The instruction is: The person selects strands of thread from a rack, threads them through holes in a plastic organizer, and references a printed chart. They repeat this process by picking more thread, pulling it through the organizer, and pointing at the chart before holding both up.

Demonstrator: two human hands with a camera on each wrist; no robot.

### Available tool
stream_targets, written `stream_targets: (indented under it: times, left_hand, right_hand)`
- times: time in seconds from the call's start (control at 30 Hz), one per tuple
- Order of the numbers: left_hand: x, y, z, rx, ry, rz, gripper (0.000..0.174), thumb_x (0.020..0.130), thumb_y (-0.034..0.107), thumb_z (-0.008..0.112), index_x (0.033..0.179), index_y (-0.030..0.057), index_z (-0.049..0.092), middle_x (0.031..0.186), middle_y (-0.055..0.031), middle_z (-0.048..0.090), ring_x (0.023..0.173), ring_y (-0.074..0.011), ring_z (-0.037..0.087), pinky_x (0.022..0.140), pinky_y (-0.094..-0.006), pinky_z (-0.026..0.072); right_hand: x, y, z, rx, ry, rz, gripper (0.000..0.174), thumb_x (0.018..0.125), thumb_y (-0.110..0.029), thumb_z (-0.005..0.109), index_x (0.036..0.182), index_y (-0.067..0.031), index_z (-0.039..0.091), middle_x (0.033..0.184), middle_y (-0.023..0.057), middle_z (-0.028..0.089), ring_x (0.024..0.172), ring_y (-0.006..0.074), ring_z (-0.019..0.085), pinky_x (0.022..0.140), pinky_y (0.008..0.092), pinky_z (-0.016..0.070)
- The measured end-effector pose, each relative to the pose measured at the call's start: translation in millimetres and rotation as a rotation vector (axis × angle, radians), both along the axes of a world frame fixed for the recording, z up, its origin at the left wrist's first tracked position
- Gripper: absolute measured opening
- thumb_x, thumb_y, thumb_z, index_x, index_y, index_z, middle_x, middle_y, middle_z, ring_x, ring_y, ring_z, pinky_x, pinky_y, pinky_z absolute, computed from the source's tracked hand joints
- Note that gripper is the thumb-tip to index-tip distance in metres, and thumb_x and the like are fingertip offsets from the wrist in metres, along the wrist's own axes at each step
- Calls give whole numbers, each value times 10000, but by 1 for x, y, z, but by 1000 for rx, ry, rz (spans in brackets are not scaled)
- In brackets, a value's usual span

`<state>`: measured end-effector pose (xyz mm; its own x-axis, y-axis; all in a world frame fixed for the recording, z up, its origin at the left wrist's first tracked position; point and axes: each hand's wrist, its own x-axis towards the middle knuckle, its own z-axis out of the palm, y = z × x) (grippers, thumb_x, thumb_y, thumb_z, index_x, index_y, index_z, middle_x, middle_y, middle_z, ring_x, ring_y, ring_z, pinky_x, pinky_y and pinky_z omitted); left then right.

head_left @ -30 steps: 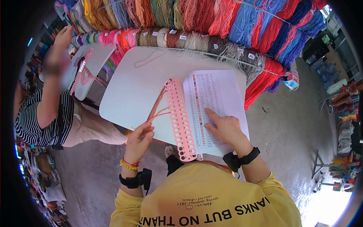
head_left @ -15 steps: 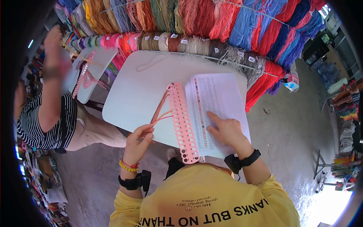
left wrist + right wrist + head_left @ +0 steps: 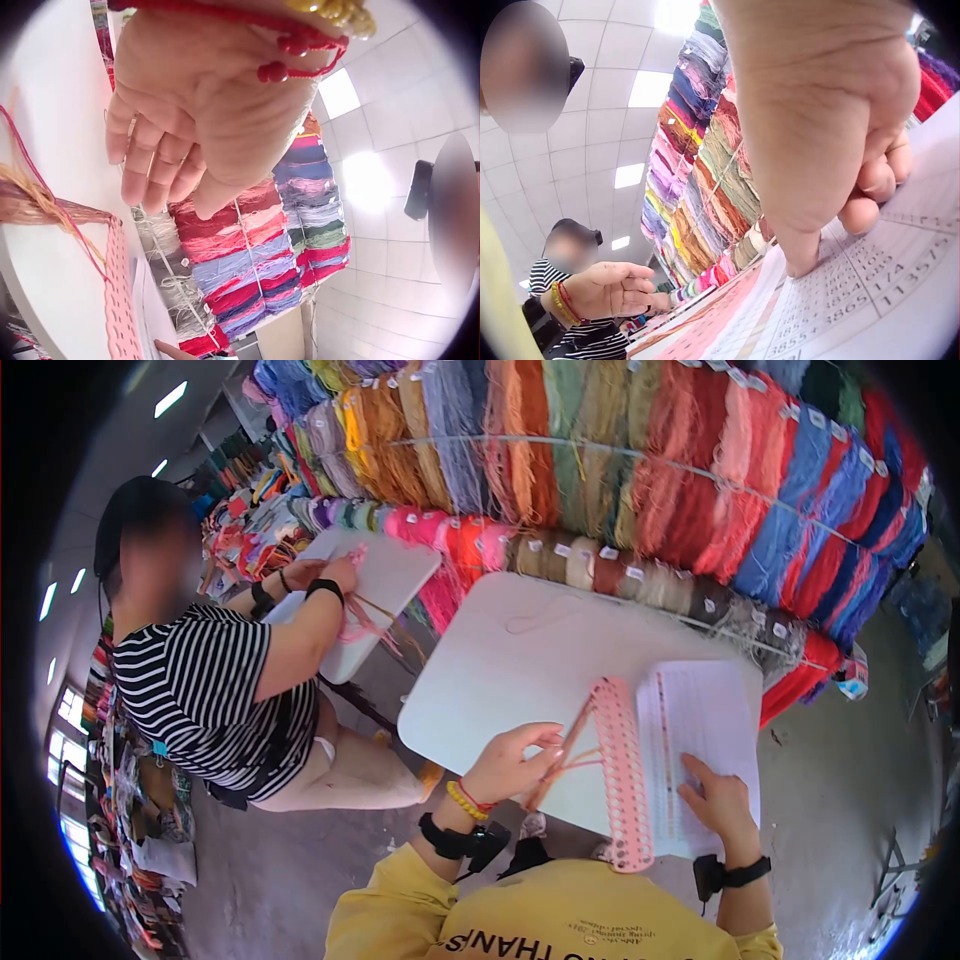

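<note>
On the tabletop lies a long pink thread-organizer card [image 3: 622, 780] with holes down both edges. Brown, orange and pink threads [image 3: 45, 206] are looped through its far end and hang off to the left. My left hand [image 3: 515, 760] is beside these threads, palm showing and fingers loosely bent; the left wrist view shows nothing in it and the threads apart from it. To the card's right is a printed sheet [image 3: 735, 740] with a colour strip and rows of numbers. My right hand [image 3: 722, 810] rests on this sheet, index finger extended, thumb against the paper, other fingers bent.
Skeins of coloured yarn [image 3: 600, 470] hang in rows behind the white table [image 3: 480, 660], labelled rolls below them. A person in a striped shirt [image 3: 190, 680] stands at the left, hands over a neighbouring table [image 3: 400, 570].
The head view has swung left, so the table appears further right and lower. My left fingers, earlier at the thread ends, are now apart from them. The other person's raised arm has come down.
</note>
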<state>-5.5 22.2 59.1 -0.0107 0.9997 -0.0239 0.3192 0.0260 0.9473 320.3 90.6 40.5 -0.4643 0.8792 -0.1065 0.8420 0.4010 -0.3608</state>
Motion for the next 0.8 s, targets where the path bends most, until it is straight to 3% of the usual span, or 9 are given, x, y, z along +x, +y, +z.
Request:
stream_targets:
  times: [0.03, 0.23, 0.47, 0.8]
  left_hand:
    - [-6, 6, -7, 115, 33, -19, 350, 827, 148, 607, 1131, -9, 536, 1003, -134, 626, 912, -177, 611, 738, -287, 494]
    - [-48, 33, -16, 118, 39, -40, 328, 828, 180, 604, 1105, 12, 550, 985, -109, 636, 903, -191, 619, 754, -303, 486]
    - [-120, 73, -6, 132, 94, 22, 290, 821, 165, 604, 1067, 14, 570, 926, -95, 644, 884, -184, 622, 750, -300, 485]
    - [-220, 183, -38, 252, 81, 309, 180, 783, 121, 623, 920, 4, 610, 846, -95, 656, 789, -170, 635, 714, -275, 495]
  right_hand:
    - [-2, 0, 1, -4, -2, -20, 451, 762, -310, 599, 1190, -185, 530, 619, 113, 611, 635, 305, 612, 668, 423, 458]
    - [-22, -6, 17, -57, 8, -164, 424, 726, -223, 638, 1137, -139, 569, 670, 126, 614, 648, 308, 609, 640, 392, 478]
    - [-41, -11, 21, 62, 76, -258, 376, 715, -165, 641, 1069, -47, 593, 663, 115, 607, 573, 265, 585, 570, 371, 462]
    - [-97, -15, 16, 43, 197, -279, 298, 709, -114, 646, 992, -24, 629, 663, 103, 602, 512, 207, 554, 496, 328, 439]
